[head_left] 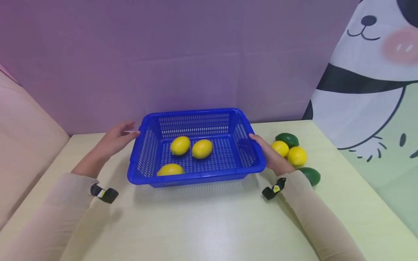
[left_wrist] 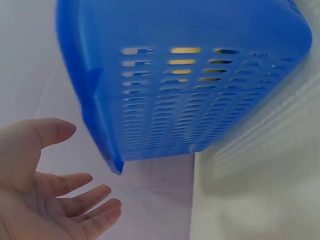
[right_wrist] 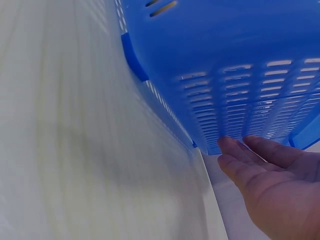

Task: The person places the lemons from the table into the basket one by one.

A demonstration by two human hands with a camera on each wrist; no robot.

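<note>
A blue slotted plastic basket (head_left: pixel 196 176) stands in the middle of the head view, with three yellow lemons (head_left: pixel 202 149) inside. My right hand (head_left: pixel 272 157) holds the basket's right side; the thumb lies at the rim. In the right wrist view, fingers (right_wrist: pixel 237 162) of that hand meet the outer slotted wall below. My left hand (head_left: pixel 114 140) is beside the basket's left rim. Its fingers are spread, and the left wrist view shows a gap between the thumb and the rim. A shadow falls under the basket's front; whether its base touches the table cannot be told.
Right of the basket, two more lemons (head_left: pixel 296 156) and two dark green fruits (head_left: pixel 287 140) lie on the pale table (head_left: pixel 202 224), close to my right forearm. A purple wall (head_left: pixel 196 58) rises behind the table's back edge. A panda picture (head_left: pixel 362 108) covers the right wall.
</note>
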